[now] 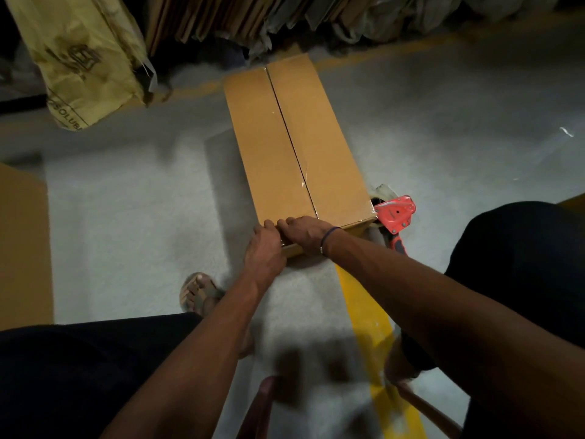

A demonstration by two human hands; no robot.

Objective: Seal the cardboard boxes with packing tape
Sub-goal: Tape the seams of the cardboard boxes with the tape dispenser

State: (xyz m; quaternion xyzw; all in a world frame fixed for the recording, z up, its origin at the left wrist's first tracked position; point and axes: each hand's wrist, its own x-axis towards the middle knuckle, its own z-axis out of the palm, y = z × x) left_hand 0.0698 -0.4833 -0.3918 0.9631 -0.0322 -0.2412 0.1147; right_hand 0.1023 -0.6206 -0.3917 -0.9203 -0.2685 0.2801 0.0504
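Observation:
A long brown cardboard box (285, 144) lies on the grey floor, running away from me, with clear tape glinting along its centre seam. My left hand (264, 251) rests against the box's near end at its left corner. My right hand (305, 231) lies over the near top edge, fingers bent down onto the end face beside the left hand. A red tape dispenser (395, 215) lies on the floor against the box's near right corner, with neither hand holding it.
Another brown box (22, 245) stands at the left edge. A yellow printed bag (79, 55) and stacked flat cardboard (221, 17) line the back. A yellow floor line (370, 318) runs under my right arm. My sandalled foot (198, 291) is planted near the box.

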